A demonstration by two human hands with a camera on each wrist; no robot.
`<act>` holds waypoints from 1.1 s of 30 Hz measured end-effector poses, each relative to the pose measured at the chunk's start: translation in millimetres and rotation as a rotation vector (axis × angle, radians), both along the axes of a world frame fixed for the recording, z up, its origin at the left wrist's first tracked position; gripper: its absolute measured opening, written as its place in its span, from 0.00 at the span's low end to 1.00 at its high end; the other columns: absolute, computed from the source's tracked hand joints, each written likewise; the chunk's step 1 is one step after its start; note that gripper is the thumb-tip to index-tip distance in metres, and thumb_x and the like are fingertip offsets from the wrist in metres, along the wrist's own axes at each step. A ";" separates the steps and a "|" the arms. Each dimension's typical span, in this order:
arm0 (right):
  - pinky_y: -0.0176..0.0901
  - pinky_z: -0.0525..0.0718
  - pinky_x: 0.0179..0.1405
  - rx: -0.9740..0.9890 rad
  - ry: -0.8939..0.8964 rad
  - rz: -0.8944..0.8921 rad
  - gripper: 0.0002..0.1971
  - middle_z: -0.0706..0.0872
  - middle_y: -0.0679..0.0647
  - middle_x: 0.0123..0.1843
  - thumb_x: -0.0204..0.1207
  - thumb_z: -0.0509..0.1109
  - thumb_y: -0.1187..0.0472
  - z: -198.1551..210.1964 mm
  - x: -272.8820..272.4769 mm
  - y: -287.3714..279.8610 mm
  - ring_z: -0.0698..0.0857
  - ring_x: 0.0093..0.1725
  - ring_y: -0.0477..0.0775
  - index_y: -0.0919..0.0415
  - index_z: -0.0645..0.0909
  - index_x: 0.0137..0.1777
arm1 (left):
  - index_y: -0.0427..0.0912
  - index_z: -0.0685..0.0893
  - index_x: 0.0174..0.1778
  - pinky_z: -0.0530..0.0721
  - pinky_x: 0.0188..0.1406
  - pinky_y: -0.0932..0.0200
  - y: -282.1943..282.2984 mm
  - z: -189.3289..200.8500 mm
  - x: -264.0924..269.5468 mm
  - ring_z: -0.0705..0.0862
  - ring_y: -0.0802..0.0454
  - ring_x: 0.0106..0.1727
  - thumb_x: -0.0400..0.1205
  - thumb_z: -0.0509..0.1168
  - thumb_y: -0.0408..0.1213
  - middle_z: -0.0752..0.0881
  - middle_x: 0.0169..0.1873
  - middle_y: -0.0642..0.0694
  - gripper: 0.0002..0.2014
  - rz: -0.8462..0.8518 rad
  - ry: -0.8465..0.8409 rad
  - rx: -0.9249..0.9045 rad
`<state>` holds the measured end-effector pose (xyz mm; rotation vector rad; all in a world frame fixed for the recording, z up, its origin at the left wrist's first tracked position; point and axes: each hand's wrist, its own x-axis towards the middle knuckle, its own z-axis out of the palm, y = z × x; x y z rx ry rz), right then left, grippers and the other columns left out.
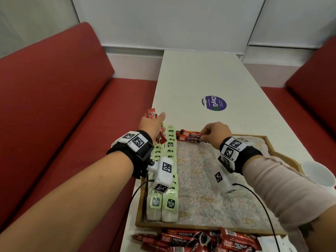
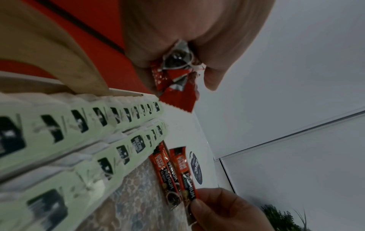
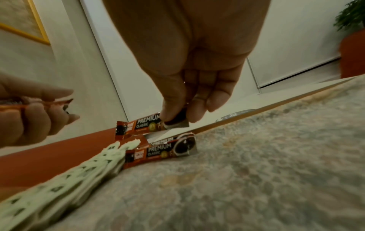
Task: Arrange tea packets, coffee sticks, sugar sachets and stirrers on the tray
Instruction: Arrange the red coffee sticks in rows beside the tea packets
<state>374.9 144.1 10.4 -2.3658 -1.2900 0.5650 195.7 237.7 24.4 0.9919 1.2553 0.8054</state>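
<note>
The right hand [image 1: 215, 132] pinched one coffee stick [image 1: 190, 134] by its end between thumb and fingertips [image 3: 169, 112], holding it just above the far edge of the tray [image 1: 140, 211], in the upper middle of the head view. Directly beneath it a second coffee stick [image 3: 162, 152] lay flat on the liner. The left hand [image 1: 152, 127], left of centre, had its grip wrapped round a bundle of coffee sticks [image 2: 175, 78], their crimped ends poking out above and below the fist. Legible print read "Great Taste", "PREMIUM CLASSIC" on the glossy red-and-black sticks and "McCoy teas" on the pale green tea packets [image 1: 170, 204], which stood in two overlapping rows along the tray's left side. The tray was wooden, lined with mottled floral paper. More loose sticks [image 1: 196, 240] lay heaped on the white surface [image 1: 200, 79] at the bottom of the frame.
</note>
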 end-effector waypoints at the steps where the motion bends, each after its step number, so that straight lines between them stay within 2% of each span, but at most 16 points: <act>1: 0.40 0.76 0.41 -0.023 -0.016 -0.001 0.03 0.89 0.54 0.45 0.72 0.75 0.64 -1.7 -0.5 1.0 0.84 0.44 0.53 0.57 0.88 0.44 | 0.39 0.74 0.56 0.77 0.15 0.66 0.3 0.2 0.0 0.79 0.55 0.29 0.81 0.69 0.42 0.79 0.38 0.45 0.15 -0.006 -0.010 -0.005; 6: 0.39 0.73 0.43 -0.118 -0.037 0.005 0.06 0.89 0.54 0.50 0.72 0.76 0.65 -8.0 -3.1 7.7 0.83 0.47 0.54 0.59 0.89 0.48 | 0.41 0.73 0.51 0.77 0.15 0.68 0.1 0.2 -0.1 0.78 0.55 0.27 0.82 0.68 0.41 0.78 0.34 0.47 0.11 -0.022 -0.040 -0.009; 9: 0.39 0.75 0.45 -0.143 -0.069 0.028 0.06 0.89 0.56 0.52 0.71 0.76 0.64 -10.5 -5.2 12.5 0.85 0.53 0.57 0.58 0.89 0.48 | 0.42 0.73 0.50 0.78 0.16 0.67 0.7 -0.2 -1.1 0.78 0.56 0.27 0.82 0.68 0.41 0.78 0.35 0.47 0.10 -0.028 -0.046 -0.016; 16: 0.41 0.78 0.50 -0.165 -0.154 0.053 0.06 0.88 0.55 0.54 0.72 0.75 0.63 -12.7 -11.7 19.9 0.84 0.56 0.57 0.57 0.89 0.49 | 0.43 0.73 0.46 0.79 0.18 0.66 1.5 -0.4 -4.6 0.77 0.55 0.27 0.82 0.67 0.39 0.78 0.33 0.47 0.08 -0.040 -0.054 -0.027; 20: 0.41 0.77 0.46 -0.139 -0.183 0.057 0.06 0.86 0.55 0.53 0.71 0.75 0.62 -13.1 -13.0 18.9 0.84 0.54 0.57 0.57 0.87 0.47 | 0.43 0.73 0.41 0.78 0.17 0.66 1.4 -0.7 -5.6 0.77 0.55 0.26 0.83 0.66 0.38 0.77 0.33 0.47 0.09 -0.059 -0.053 -0.023; 22: 0.41 0.75 0.44 -0.119 -0.183 0.057 0.07 0.82 0.55 0.50 0.70 0.76 0.61 -13.3 -13.0 18.2 0.82 0.51 0.57 0.58 0.85 0.46 | 0.43 0.73 0.41 0.78 0.17 0.65 2.1 -1.1 -5.7 0.77 0.55 0.26 0.83 0.65 0.37 0.77 0.33 0.47 0.08 -0.060 -0.052 -0.029; 24: 0.42 0.72 0.43 -0.094 -0.172 0.055 0.09 0.76 0.53 0.48 0.68 0.78 0.57 -14.6 -13.0 18.0 0.78 0.47 0.55 0.56 0.81 0.44 | 0.43 0.73 0.42 0.78 0.20 0.64 2.5 -0.7 -5.6 0.78 0.54 0.26 0.84 0.63 0.36 0.78 0.33 0.46 0.07 -0.064 -0.067 -0.045; 27: 0.41 0.71 0.42 -0.079 -0.165 0.047 0.12 0.77 0.54 0.50 0.68 0.78 0.54 -18.2 -13.1 19.8 0.75 0.44 0.53 0.55 0.77 0.41 | 0.39 0.75 0.47 0.80 0.22 0.61 1.7 1.3 -5.3 0.78 0.53 0.27 0.85 0.58 0.34 0.78 0.35 0.45 0.04 -0.088 -0.080 -0.089; 30: 0.42 0.71 0.42 -0.099 -0.183 0.055 0.12 0.79 0.56 0.53 0.69 0.77 0.53 -20.2 -13.5 20.8 0.76 0.44 0.53 0.56 0.76 0.42 | 0.34 0.75 0.56 0.84 0.30 0.56 0.2 3.3 -5.9 0.81 0.53 0.30 0.86 0.56 0.32 0.80 0.37 0.44 0.07 -0.109 -0.090 -0.122; 33: 0.42 0.72 0.42 -0.049 -0.150 0.063 0.12 0.77 0.53 0.50 0.72 0.75 0.51 -16.4 -18.0 19.9 0.77 0.44 0.52 0.55 0.76 0.43 | 0.35 0.77 0.43 0.85 0.48 0.47 0.1 2.0 -6.9 0.85 0.53 0.30 0.86 0.58 0.31 0.82 0.36 0.42 0.07 -0.147 -0.082 -0.128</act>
